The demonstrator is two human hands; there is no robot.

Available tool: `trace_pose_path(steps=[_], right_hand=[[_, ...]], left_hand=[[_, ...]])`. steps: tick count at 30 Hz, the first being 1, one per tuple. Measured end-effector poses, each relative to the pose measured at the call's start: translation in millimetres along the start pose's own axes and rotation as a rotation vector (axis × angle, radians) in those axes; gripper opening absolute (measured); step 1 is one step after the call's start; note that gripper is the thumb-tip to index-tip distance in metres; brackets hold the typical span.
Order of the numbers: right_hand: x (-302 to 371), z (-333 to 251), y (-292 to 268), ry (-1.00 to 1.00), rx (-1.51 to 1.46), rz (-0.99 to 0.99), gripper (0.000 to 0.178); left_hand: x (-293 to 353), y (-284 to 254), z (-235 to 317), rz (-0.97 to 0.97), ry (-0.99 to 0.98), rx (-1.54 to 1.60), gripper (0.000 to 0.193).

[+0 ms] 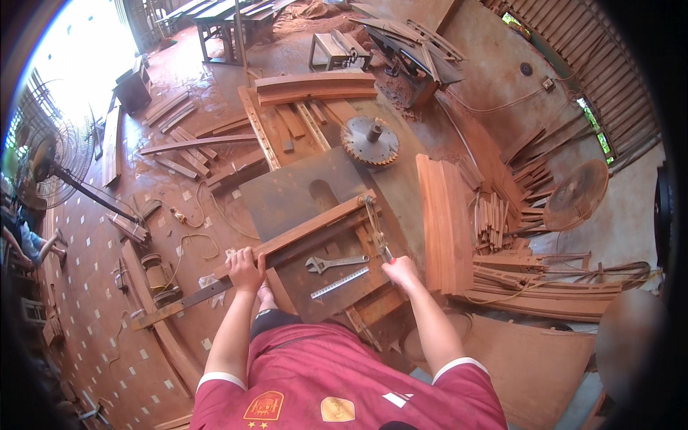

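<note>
My left hand (246, 269) is closed over a long wooden bar (308, 228) lying slantwise across the saw table (287, 193). In my right hand (401, 272) is a red-handled tool (389, 258); its kind cannot be made out. Its metal end reaches toward a rusty metal clamp (374, 222) at the bar's far right end. Between my hands an adjustable wrench (337, 264) rests above a white-marked ruler (340, 283) on the brown tabletop. Beyond the bar, a large toothed saw blade (369, 140) sits on the table's far right side.
Curved wooden pieces (315, 89) lie at the table's far edge, and a stack of shaped boards (443, 222) stands at its right. A fan (54, 161) is at the left. Cables (204, 236) and wood strips (183, 154) lie on the floor. Offcuts (491, 222) pile up at right.
</note>
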State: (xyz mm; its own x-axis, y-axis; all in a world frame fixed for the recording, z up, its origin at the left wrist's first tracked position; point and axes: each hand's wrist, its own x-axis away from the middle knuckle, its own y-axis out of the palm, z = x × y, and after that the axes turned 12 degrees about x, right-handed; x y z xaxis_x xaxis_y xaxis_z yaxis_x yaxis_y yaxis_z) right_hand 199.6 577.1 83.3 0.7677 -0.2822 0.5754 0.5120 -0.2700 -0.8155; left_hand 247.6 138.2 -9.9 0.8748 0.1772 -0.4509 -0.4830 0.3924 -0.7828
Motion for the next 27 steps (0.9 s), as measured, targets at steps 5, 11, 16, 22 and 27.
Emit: trace_pose_path(steps=[5, 11, 16, 22, 27], right_hand=[[-4.5, 4.2, 12.1, -0.040, 0.062, 0.105, 0.047], [-8.9, 13.9, 19.6, -0.078, 0.081, 0.174, 0.051], [7.0, -9.8, -16.6, -0.033, 0.027, -0.077, 0.051], [8.0, -10.7, -26.8, -0.019, 0.323, -0.086, 0.055], [12.3, -22.1, -39.8, -0.001, 0.345, -0.183, 0.055]], left_hand=[[-1.0, 3.1, -1.8, 0.014, 0.000, 0.011, 0.036], [0.7, 7.8, -2.4, 0.031, 0.023, 0.004, 0.037], [-1.5, 6.0, -7.4, 0.022, 0.019, 0.014, 0.037], [-16.9, -0.1, -13.4, -0.095, 0.027, 0.002, 0.036], [-28.0, -2.9, -21.0, -0.193, 0.020, 0.014, 0.036]])
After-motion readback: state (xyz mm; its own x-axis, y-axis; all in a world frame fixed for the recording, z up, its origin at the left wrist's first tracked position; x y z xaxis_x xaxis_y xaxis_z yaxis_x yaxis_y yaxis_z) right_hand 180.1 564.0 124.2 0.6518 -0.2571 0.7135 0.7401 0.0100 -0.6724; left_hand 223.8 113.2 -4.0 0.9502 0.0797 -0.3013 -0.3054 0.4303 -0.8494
